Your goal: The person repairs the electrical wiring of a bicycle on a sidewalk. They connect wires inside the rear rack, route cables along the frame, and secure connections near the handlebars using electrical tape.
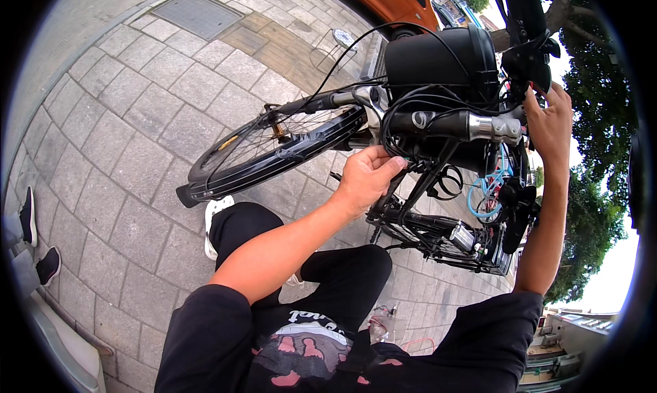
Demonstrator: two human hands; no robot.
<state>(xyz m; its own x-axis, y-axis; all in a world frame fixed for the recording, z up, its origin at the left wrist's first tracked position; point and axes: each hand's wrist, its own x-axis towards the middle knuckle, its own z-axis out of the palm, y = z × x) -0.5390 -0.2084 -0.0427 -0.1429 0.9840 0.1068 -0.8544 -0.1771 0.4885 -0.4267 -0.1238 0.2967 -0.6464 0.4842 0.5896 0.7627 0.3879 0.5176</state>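
Observation:
A black bicycle with a silver stem (493, 127) and a bundle of black cables (393, 123) fills the middle. My left hand (373, 177) pinches something small, partly green, at the cables below the black frame tube; its exact shape is hidden by my fingers. My right hand (547, 116) is raised at the right, fingers curled at the black lever assembly (530, 61) on the handlebar; what they grip is unclear. A black bag (438, 64) hangs above the tube. The wheel with black mudguard (260, 160) lies to the left.
Paving (116, 153) surrounds the bicycle. An orange vehicle (383, 3) stands beyond it, and a light-blue bicycle (479, 194) behind it. Another person's dark shoes (48, 266) are at the far left. My bent knees are below. Trees (588, 188) line the right.

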